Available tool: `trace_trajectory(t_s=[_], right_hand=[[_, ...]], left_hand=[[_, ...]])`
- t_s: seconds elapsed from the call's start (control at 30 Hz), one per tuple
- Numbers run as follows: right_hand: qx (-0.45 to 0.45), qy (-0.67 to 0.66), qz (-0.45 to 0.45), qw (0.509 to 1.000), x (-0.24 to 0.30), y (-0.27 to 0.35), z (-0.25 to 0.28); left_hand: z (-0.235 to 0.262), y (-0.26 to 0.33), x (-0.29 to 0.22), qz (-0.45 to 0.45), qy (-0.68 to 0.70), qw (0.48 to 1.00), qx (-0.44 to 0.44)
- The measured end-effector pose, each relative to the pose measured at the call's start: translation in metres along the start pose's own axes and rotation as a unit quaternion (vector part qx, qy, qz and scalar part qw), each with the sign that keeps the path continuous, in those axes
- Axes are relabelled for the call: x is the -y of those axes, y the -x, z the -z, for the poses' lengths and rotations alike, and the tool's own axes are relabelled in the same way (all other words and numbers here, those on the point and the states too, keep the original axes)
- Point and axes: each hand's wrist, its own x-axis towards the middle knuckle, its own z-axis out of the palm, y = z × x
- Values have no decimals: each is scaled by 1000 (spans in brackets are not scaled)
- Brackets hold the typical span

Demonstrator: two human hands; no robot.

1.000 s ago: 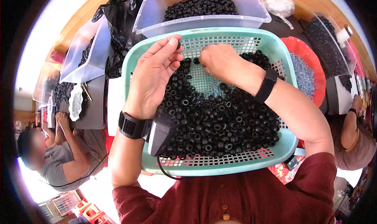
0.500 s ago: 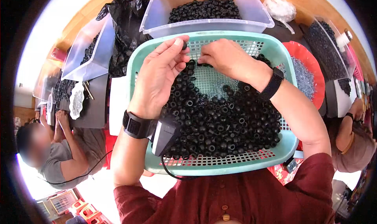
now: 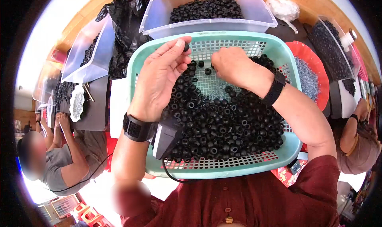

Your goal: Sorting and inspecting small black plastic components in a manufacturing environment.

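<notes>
A teal mesh basket [image 3: 242, 169] sits in front of me, holding several small black rings [image 3: 223, 127]. My left hand [image 3: 161, 78] hovers over the basket's far left part and pinches one black ring [image 3: 186, 47] between thumb and fingertips. My right hand [image 3: 234, 66] rests palm down on the rings near the basket's far side, fingers curled among them; whether it holds any is hidden. Both wrists wear black bands, and a small grey-black device [image 3: 167, 137] hangs under my left wrist.
A clear plastic bin [image 3: 207, 26] of black rings stands just beyond the basket. A red bowl [image 3: 314, 68] of small grey parts sits at the right, more clear bins at the left [image 3: 85, 54] and far right [image 3: 330, 52]. Other people sit at the left [image 3: 55, 163] and right [image 3: 356, 143].
My left hand has lifted a ring off the pile and holds it higher near the basket's far rim. My right hand stayed on the rings, shifting slightly.
</notes>
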Motion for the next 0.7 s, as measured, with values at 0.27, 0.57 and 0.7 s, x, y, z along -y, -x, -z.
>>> trace_trajectory(t_s=[0.27, 0.57, 0.7], right_hand=[[-92, -159, 8, 983, -13, -7, -2], [-293, -470, 11, 833, -6, 3, 33], [-285, -455, 19, 844, -3, 6, 39]], left_hand=[[-5, 0, -1, -7, 16, 1000, 4], [-13, 4, -2, -20, 14, 1000, -10], [-14, 5, 0, -60, 14, 998, -33]])
